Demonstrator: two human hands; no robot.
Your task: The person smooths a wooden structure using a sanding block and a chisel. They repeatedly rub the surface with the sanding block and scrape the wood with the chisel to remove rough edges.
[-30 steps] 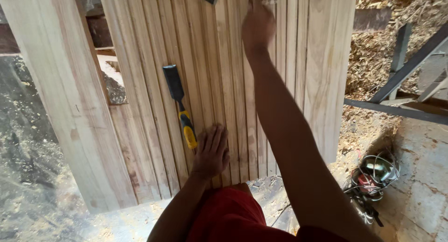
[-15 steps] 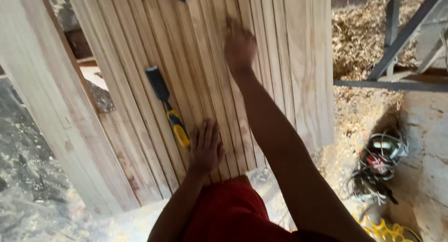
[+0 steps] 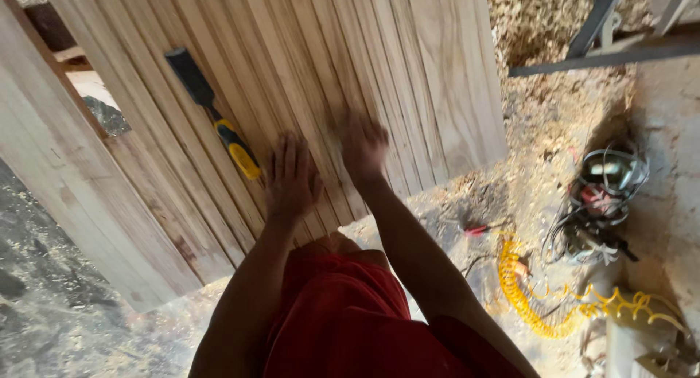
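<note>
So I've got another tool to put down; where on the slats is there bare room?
Bare slats lie beyond the right hand, up to the wide right board. The near end is crowded: left hand flat on the slats, chisel just to its left. The floor right holds a yellow coiled hose and cables.

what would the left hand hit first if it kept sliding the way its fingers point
The left hand lies flat on the slatted wooden panel, fingers pointing up the slats. Straight ahead there is only bare wood as far as the picture shows. The chisel lies off to its left, probably just outside that line.
</note>
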